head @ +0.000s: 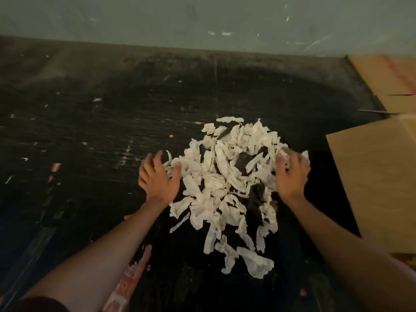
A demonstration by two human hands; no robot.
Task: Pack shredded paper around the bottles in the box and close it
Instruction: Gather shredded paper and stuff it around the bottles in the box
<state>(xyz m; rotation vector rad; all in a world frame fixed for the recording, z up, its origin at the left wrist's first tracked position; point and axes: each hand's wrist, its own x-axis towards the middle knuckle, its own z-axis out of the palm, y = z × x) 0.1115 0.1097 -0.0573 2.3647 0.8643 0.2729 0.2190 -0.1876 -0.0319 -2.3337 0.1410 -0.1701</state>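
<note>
A loose pile of white shredded paper (227, 181) lies on the dark, scratched tabletop (101, 131). My left hand (158, 179) rests at the pile's left edge, fingers spread and touching the strips. My right hand (290, 176) presses on the pile's right edge, fingers curled over some strips, somewhat blurred. A cardboard box flap (373, 183) rises at the right edge of view. The inside of the box and the bottles are hidden.
More flat cardboard (387, 79) lies at the back right against a grey wall (202, 21). Small paper scraps dot the tabletop at the left. A red and white printed strip (126, 287) lies near the front edge.
</note>
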